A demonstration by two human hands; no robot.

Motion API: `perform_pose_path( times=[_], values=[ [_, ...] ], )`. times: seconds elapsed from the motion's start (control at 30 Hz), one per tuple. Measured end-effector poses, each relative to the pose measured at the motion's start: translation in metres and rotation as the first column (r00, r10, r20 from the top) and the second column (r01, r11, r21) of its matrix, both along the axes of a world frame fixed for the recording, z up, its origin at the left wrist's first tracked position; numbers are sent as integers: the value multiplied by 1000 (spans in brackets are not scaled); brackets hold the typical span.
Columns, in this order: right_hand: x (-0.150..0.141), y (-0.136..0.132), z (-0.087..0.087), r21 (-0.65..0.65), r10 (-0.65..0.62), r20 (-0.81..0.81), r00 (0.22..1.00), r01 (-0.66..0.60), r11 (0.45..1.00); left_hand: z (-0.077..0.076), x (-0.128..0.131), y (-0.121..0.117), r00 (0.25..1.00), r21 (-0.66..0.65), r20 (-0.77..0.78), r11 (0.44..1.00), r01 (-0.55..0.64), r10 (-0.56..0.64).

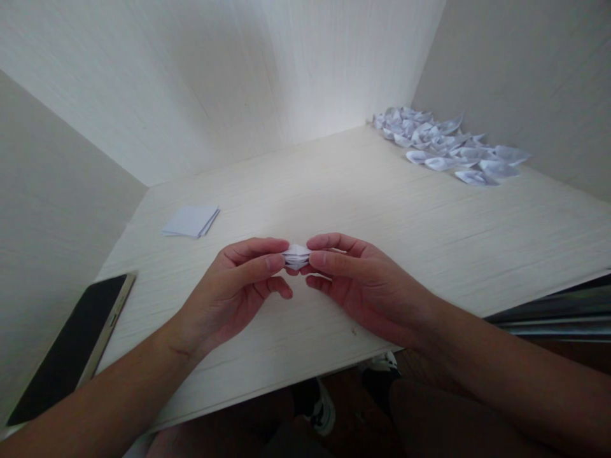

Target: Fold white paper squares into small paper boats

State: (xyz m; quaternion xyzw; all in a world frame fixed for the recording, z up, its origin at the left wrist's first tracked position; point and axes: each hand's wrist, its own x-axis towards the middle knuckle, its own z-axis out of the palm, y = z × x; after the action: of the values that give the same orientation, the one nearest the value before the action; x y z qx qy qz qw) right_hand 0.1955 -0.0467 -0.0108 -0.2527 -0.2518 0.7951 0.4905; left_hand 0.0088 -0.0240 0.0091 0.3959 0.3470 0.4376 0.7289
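Your forearms (143, 366) angled inward, left hand (241, 273) and right hand (358, 270) pinching the folded paper (296, 256) at both ends! Its tiny, indistinct layers perhaps needed steadying.

White paper (296, 256), streaked tabletop (296, 184), perhaps cream

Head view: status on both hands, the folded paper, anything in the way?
Left hand, right hand: pinching opposite ends of folded paper. Folded paper: small, layered. Nothing seen in the way; paper stack left, pile of folded pieces far right.
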Motion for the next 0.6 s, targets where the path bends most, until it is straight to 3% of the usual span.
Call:
perform_pose_path(
  times=[0.6],
  values=[
    [2, -2, -3, 7, 32, 6, 999, -32, 999, -11, -10, 3, 995, 160, -22, 982, 98, -96]
  ],
)
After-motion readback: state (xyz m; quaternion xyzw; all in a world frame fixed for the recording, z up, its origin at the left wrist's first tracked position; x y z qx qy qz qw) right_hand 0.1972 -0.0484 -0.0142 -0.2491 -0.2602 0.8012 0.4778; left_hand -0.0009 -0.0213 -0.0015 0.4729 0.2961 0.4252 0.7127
